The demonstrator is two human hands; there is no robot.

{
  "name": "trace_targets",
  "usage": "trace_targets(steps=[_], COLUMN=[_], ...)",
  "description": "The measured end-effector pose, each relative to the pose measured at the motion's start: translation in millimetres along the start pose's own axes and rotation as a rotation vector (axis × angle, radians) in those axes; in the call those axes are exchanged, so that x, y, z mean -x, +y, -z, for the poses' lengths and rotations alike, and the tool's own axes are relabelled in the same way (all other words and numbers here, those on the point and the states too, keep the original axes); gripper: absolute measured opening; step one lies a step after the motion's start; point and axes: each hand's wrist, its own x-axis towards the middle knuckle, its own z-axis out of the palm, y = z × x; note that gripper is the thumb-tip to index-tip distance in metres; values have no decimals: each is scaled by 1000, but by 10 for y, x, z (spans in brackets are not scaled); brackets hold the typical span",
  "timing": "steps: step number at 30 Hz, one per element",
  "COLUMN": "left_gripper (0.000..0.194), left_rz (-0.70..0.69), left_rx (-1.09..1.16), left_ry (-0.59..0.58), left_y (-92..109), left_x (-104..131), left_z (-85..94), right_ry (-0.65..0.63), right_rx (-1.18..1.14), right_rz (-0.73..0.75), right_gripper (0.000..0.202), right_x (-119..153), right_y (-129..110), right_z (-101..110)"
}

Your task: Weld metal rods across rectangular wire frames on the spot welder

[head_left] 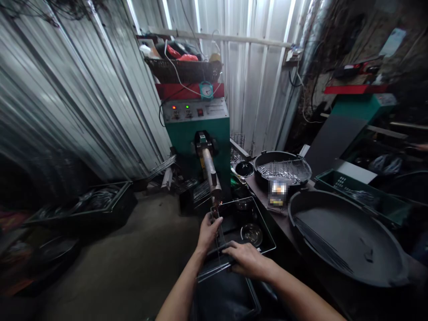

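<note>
A thin rectangular wire frame [265, 224] is held level below the electrode arm [210, 169] of a green spot welder [187, 129]. Its far left corner lies by the electrode tip, where a small orange glow shows. My left hand [207, 232] pinches the frame's left side, thumb on top, just under the tip. Closed over the near side is my right hand [247, 259], its fingertips partly hidden by dark material. Several loose wires [214, 271] lie beneath that hand. Through the frame a shiny round metal bowl [251, 234] shows.
Right, a bench carries a black basin of wire pieces [284, 171], a larger black basin with thin rods [347, 236] and a green crate [361, 191]. A crate of metal parts [96, 198] stands left on the floor. A second green machine [351, 129] stands far right.
</note>
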Motion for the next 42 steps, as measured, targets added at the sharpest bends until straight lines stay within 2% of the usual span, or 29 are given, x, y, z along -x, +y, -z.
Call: trace_targets(steps=[3,8,13,16,19,21,23,25,28,33,38,42], left_gripper=[39,32,30,33,35,33,30,29,30,31,36,37], left_rz=[28,149,229,252,235,168,99,94,127,157,148,156], left_rx=[17,62,72,40,13,3,-25,-47,-48,5,126,176], left_ry=[-17,-204,-216,-206,-159,-132,-132,-140,-147,-115,-76,-50], left_y=[-28,-172,-223,-205,-156,-94,-12,73,166,204,200,202], left_x=[66,296,318,176,-35,-191,-339,-458,-566,-707,-972,-1151], left_z=[15,69,104,112,125,140,166,204,270,329,286,245], right_ry=[15,42,98,181,286,387,492,568,606,628,727,741], right_rx=[18,37,-29,-120,-211,-269,-328,-380,-422,-432,-452,-460], right_rz=[-4,-5,2,-24,-38,-61,-85,-93,-71,-38,-71,-69], right_gripper=[49,48,62,67,42,22,12,6,10,13,13,15], right_x=[11,20,26,31,10,-42,-134,-252,-423,-592,-744,-873], right_y=[-8,-15,60,201,425,601,768,897,987,988,1078,1178], right_z=[6,-48,-90,-101,-112,-114,-103,-77,-30,12,97,186])
